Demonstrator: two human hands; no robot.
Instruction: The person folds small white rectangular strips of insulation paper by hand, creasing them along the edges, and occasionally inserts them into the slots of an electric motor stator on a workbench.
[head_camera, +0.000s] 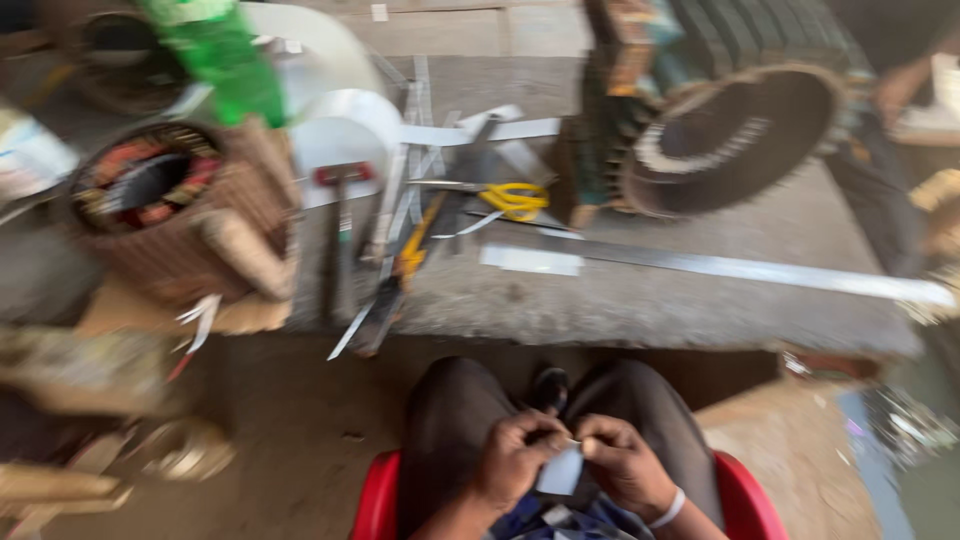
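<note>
Both hands, left hand (512, 458) & right hand (625, 462), pinch white paper strip (561, 470)

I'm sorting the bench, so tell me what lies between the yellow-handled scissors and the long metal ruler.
In the head view, a pale rectangular strip lies between the yellow-handled scissors and the long metal ruler, on the grey workbench.

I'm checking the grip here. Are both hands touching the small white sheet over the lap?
Touching. The head view shows the left hand and the right hand both pinching the top edge of the small white sheet, no gap visible despite the blur.
</note>
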